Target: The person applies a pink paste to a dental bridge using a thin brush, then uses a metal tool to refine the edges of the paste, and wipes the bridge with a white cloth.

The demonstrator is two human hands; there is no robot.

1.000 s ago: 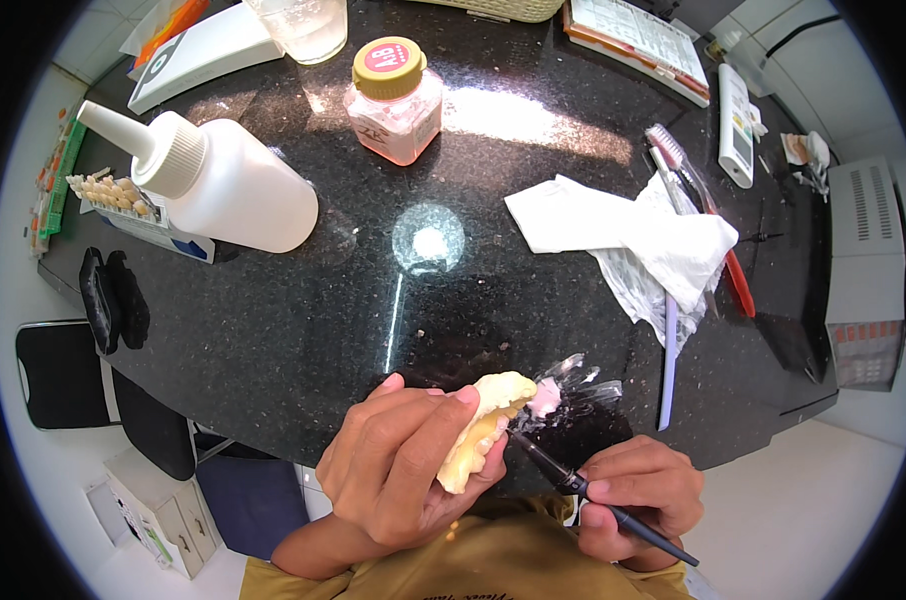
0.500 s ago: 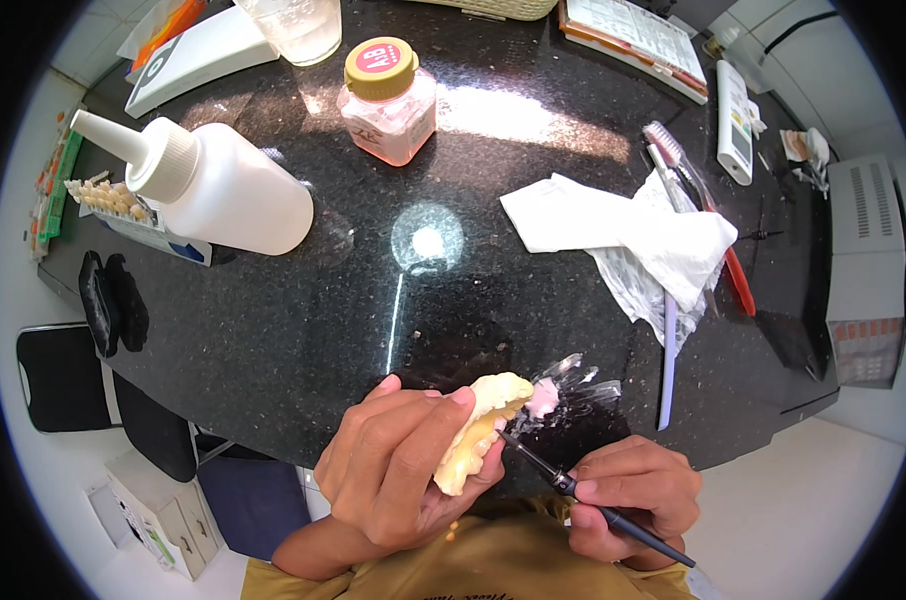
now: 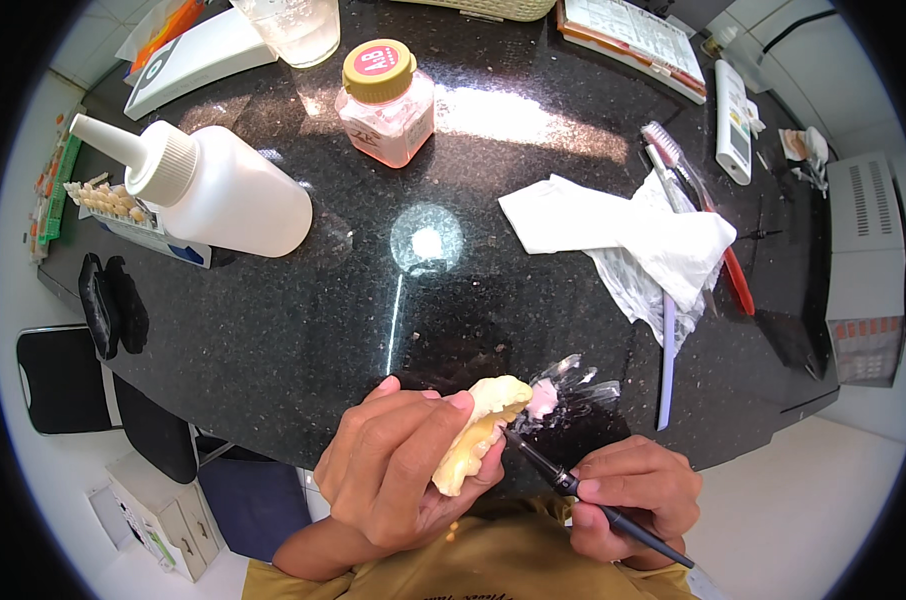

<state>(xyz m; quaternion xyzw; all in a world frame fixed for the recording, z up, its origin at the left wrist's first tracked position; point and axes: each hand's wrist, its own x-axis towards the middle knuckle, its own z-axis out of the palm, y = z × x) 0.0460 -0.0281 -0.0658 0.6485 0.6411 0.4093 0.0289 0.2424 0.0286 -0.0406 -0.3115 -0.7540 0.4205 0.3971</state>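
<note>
Two hands work on a pale yellow dental cast at the near edge of the black table.

The left hand (image 3: 398, 475) grips the dental cast (image 3: 478, 430), fingers wrapped over its top so its underside is hidden; the cream, ridged cast shows a small pink patch (image 3: 543, 398) at its far end. The right hand (image 3: 628, 495) is clenched around a slim black tool (image 3: 573, 490), whose tip meets the cast; its rear end is cut off by the lower rim. Just beyond lies crumpled clear film (image 3: 573, 380), hard to make out. Farther off on the table (image 3: 273, 330) lie a white tissue (image 3: 623, 235), a white squeeze bottle (image 3: 208, 190) and a pink jar (image 3: 385, 105).
</note>
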